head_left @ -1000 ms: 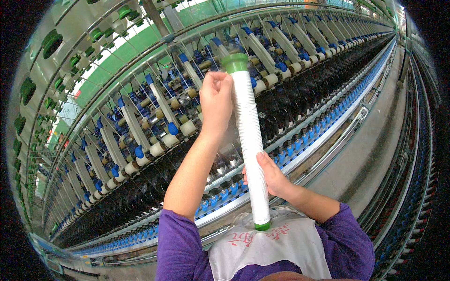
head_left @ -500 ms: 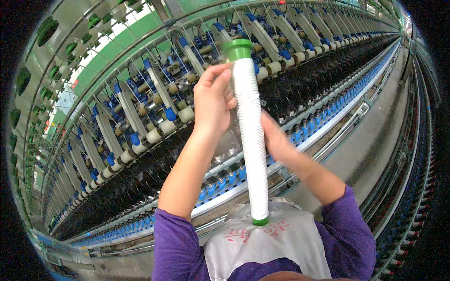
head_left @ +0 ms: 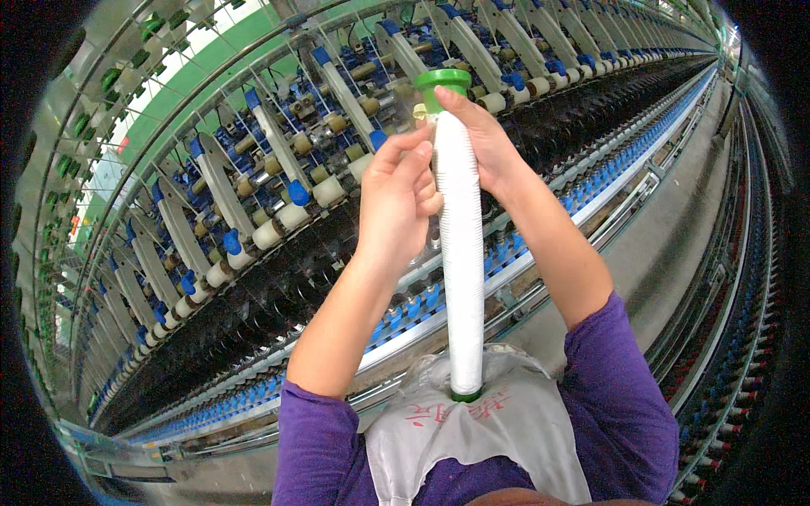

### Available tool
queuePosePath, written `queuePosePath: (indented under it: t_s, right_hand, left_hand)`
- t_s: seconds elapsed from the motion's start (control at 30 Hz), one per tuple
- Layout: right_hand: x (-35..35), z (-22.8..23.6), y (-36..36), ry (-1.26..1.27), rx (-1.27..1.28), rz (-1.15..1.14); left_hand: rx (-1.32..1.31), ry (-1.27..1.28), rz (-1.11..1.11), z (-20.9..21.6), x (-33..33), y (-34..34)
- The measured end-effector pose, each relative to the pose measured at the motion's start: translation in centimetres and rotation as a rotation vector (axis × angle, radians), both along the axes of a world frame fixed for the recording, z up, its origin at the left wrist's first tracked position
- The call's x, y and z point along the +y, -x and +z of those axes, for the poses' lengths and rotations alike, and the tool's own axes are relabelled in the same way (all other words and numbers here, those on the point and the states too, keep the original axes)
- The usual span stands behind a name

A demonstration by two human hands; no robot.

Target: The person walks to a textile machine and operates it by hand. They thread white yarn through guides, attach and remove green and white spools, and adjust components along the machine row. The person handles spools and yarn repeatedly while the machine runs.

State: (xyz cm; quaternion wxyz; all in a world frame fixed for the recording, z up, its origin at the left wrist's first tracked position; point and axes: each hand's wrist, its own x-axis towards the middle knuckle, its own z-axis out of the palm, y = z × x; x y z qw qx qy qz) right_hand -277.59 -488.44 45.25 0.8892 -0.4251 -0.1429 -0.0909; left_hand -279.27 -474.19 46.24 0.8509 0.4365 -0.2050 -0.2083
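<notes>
A long roving bobbin (head_left: 461, 253), wound with white roving between green ends, stands almost upright before me. Its lower end rests against my grey apron (head_left: 472, 447). My right hand (head_left: 485, 139) is closed around the bobbin's upper part from the right, its thumb lying at the green flared top. Beside the upper windings, my left hand (head_left: 398, 198) is closed in a pinch, thumb and forefinger together close to the roving's edge. Whatever lies between those fingertips is too small to make out.
A long spinning frame (head_left: 295, 194) crosses in front, with rollers, grey arms and blue parts. Below the rollers runs a row of blue-topped spindles (head_left: 413, 312). Green-ended bobbin holders (head_left: 110, 80) hang at upper left. Another machine row (head_left: 759, 337) stands across the aisle at right.
My right hand has gone up from the bobbin's middle to its top and grips it there. The left hand has shifted slightly right and down, still pinched. The bobbin has moved a little right.
</notes>
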Motion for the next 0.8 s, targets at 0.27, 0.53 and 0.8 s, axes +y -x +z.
queuePosePath:
  t_s: [0.27, 0.53, 0.8]
  right_hand:
    - [-1.7, -4.4, 1.3, -0.039, 0.074, -0.108]
    - [-0.7, -15.0, 6.3, -0.075, 0.336, -0.116]
    - [5.2, -20.5, 14.8, -0.207, 0.567, -0.189]
  left_hand:
    - [0.13, -0.185, -0.053, -5.4, 0.3, 2.7]
    - [0.249, -0.444, -0.16, -14.5, 4.7, 8.2]
    - [0.075, -0.601, -0.325, -18.4, 7.7, 9.4]
